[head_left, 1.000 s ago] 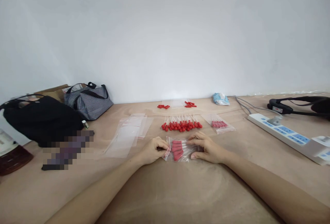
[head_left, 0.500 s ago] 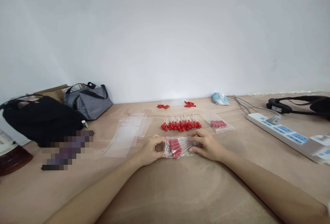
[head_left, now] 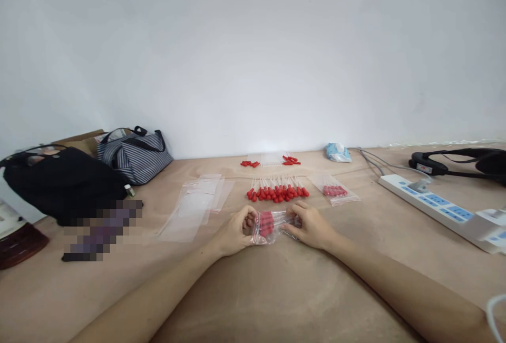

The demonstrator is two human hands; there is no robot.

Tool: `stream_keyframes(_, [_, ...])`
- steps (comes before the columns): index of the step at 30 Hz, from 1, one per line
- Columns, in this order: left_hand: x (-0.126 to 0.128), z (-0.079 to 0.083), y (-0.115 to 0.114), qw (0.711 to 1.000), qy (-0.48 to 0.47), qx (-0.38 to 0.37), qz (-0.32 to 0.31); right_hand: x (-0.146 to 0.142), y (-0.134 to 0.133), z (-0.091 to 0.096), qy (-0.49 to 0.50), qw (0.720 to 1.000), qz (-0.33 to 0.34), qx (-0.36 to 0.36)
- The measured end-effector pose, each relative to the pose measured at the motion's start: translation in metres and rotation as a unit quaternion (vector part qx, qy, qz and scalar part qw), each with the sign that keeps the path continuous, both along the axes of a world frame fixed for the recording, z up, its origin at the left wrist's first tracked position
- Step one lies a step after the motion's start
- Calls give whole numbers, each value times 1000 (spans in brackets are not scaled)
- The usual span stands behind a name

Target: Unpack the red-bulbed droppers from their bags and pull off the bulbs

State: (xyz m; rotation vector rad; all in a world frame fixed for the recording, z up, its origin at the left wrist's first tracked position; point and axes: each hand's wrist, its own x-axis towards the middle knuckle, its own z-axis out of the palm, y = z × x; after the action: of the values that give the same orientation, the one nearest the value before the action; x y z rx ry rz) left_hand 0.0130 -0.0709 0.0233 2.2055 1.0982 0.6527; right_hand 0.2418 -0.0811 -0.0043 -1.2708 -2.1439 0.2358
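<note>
Between my two hands is a clear zip bag (head_left: 265, 236) with several red-headed droppers or swabs (head_left: 267, 222) inside, their red ends toward the left. My left hand (head_left: 239, 229) pinches the bag's left end. At its right end, my right hand (head_left: 310, 224) has its fingers closed on the plastic, where pale stems show. Just beyond lies a row of loose red-headed sticks (head_left: 279, 192), pale stems pointing away. Right of the row rests another clear bag (head_left: 335, 190) with red-headed pieces in it. Flat clear bags (head_left: 193, 206) overlap on the left.
Farther back are small red groups (head_left: 291, 160) by the wall. A blue-white packet (head_left: 338, 152), a power strip (head_left: 430, 198) with cables and a black headset-like strap (head_left: 454, 164) are on the right. A striped bag (head_left: 142, 156), black bag (head_left: 67, 185) and small bottle (head_left: 129, 190) stand left.
My right hand has moved slightly left and its fingers have closed further around the bag's right end. The bag is bunched shorter, and the red ends inside look straighter.
</note>
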Motion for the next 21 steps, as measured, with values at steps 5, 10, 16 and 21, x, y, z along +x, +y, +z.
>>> stream_keyframes(5, [2, -4, -2, 999, 18, 45, -3, -3, -3, 1, 1, 1000, 3, 11])
stream_keyframes(10, [3, 1, -4, 996, 29, 86, -25, 0, -1, 0, 24, 999, 22, 3])
stream_keyframes(16, [3, 8, -6, 988, 95, 112, -49, 2, 2, -2, 40, 999, 28, 1])
stream_keyframes(21, [4, 3, -7, 990, 79, 111, -35, 4, 3, -2, 40, 999, 35, -10])
